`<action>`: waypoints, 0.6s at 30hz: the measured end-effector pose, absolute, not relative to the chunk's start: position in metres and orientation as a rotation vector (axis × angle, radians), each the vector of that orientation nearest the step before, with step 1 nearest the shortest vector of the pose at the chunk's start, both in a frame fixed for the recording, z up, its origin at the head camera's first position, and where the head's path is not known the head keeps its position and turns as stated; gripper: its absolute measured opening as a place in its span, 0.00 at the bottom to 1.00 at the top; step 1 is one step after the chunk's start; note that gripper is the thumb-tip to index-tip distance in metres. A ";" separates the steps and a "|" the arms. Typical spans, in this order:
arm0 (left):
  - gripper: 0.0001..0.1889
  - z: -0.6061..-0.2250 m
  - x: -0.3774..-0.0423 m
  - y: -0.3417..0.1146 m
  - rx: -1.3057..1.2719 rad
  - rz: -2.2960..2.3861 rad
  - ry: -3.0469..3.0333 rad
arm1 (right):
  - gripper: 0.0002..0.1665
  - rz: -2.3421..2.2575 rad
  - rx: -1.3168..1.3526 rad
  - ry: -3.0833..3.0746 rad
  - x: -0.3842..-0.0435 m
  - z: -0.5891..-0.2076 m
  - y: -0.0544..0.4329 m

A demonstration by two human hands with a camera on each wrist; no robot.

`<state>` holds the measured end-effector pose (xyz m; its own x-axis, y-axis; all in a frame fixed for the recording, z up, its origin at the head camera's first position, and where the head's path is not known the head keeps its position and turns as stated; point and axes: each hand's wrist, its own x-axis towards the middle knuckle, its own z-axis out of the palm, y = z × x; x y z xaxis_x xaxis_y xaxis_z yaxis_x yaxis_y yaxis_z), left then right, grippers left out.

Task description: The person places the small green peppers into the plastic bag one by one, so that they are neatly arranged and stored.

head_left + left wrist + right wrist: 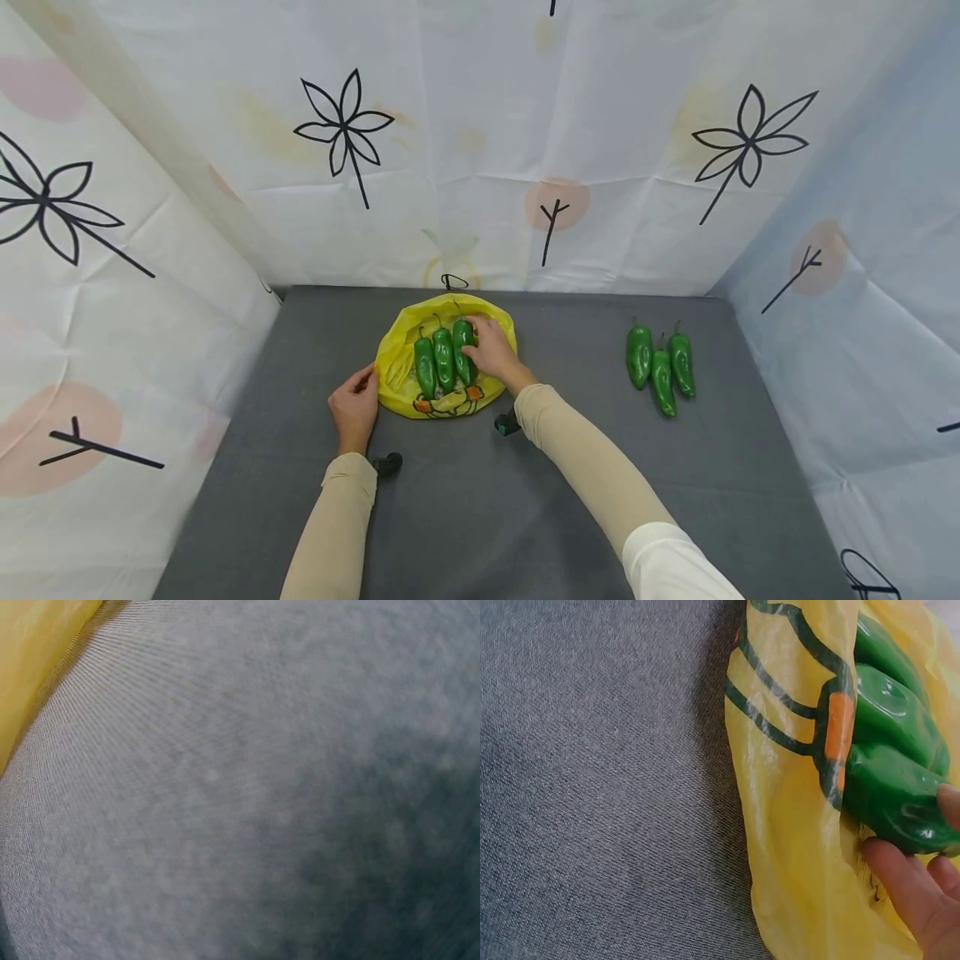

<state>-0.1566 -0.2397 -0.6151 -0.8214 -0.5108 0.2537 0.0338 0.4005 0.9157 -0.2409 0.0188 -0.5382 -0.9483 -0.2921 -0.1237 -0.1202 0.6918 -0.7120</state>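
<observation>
A yellow plastic bag (397, 342) lies spread on the grey table with its mouth open upward. Inside it three green peppers (444, 360) rest side by side, stems toward the back. My right hand (492, 350) reaches over the bag's right side and holds the rightmost pepper (462, 342) between thumb and fingers. In the right wrist view, the thumb lies on top of that pepper (900, 795) and the fingers are at its side. My left hand (356, 408) pinches the bag's left edge. Only a corner of the bag (37, 660) shows in the left wrist view.
Three more green peppers (662, 367) lie together on the right side of the grey table (570, 492). White patterned cloth (480, 150) hangs behind the table and along both sides. A dark wrist camera (387, 465) sticks out beside the left wrist.
</observation>
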 end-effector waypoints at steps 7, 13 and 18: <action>0.10 -0.618 -0.159 -0.240 0.405 -1.395 -2.164 | 0.40 -1.051 -0.315 2.635 -0.239 -0.534 0.017; 0.11 -0.616 -0.160 -0.239 0.425 -1.388 -2.185 | 0.40 -1.023 -0.374 2.634 -0.238 -0.529 0.019; 0.11 -0.614 -0.161 -0.238 0.481 -1.387 -2.199 | 0.40 -1.010 -0.414 2.654 -0.236 -0.527 0.021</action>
